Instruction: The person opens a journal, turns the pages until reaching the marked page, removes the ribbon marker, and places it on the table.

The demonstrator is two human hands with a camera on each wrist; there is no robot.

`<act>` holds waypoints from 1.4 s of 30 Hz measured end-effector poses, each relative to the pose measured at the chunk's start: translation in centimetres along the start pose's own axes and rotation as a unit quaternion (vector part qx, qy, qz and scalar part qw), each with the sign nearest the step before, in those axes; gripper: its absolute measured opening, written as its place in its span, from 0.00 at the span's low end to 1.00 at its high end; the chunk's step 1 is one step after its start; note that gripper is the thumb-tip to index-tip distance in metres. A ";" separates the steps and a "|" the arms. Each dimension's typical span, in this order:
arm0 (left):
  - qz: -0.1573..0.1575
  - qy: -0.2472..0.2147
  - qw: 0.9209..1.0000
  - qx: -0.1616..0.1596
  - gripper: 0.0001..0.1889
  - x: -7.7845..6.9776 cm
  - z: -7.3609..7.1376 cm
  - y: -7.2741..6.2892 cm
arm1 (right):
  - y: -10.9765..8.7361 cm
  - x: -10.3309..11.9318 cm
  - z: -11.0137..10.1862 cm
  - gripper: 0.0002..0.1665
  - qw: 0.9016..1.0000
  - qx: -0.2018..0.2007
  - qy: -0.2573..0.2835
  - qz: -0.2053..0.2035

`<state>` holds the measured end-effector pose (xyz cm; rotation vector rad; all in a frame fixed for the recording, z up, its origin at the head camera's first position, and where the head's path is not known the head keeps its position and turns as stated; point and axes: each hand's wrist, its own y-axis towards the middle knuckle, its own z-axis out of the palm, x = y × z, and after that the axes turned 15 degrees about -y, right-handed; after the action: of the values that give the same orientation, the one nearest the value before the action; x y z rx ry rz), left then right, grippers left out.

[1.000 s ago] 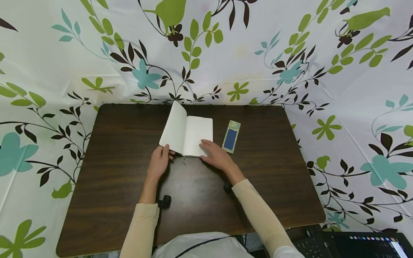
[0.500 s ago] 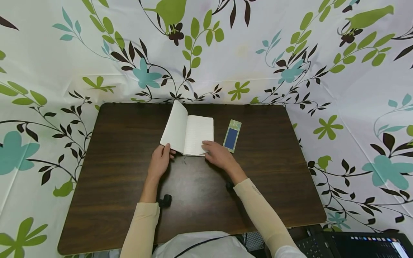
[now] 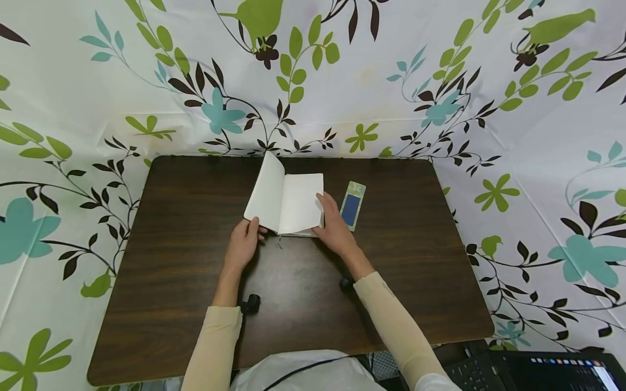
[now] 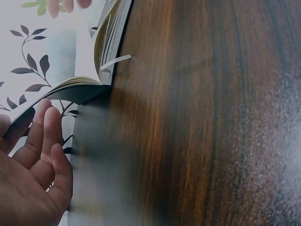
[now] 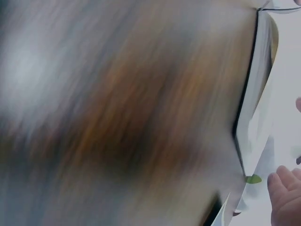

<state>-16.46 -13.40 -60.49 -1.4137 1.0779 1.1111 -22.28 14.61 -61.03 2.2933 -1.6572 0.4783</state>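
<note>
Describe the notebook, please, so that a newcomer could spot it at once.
Find the dark brown table, then look at its far half. There, at the person's hands, is the open notebook: two broad white pages, unlike the narrow green-and-blue card to its right.

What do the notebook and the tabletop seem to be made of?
Notebook: paper pages, matte white, with thin curving layers; its dark, smooth-looking cover may be card or leatherette. Tabletop: likely laminate, possibly varnished wood, given brown grain and a soft shine.

Beside the right hand [image 5: 287,200], the notebook [image 5: 256,89] lies open (table [image 5: 131,113] blurred).
</note>
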 end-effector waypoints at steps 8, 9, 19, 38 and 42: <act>0.006 0.003 1.000 -0.003 0.28 0.2 0.1 0.1 | 0.7 1.8 0.7 0.62 0.984 -0.029 0.172 0.047; 0.006 0.003 1.000 -0.005 0.28 0.2 0.1 0.1 | 0.7 2.2 0.8 0.63 0.980 -0.030 0.191 0.047; 0.002 -0.005 1.000 -0.005 0.28 0.4 0.1 0.1 | 0.7 5.8 1.7 0.60 0.976 -0.020 0.214 -0.029; -0.011 -0.064 0.997 0.040 0.26 0.4 -0.4 0.4 | -0.1 9.9 4.0 0.37 0.990 0.013 0.093 -0.107; -0.014 -0.072 0.996 0.047 0.27 0.6 -0.7 0.3 | -0.4 10.2 4.6 0.31 0.987 0.021 0.082 -0.137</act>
<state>-16.53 -14.14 -61.06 -1.2521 0.9919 1.1110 -18.44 4.06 -60.94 2.3901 -1.2430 0.6234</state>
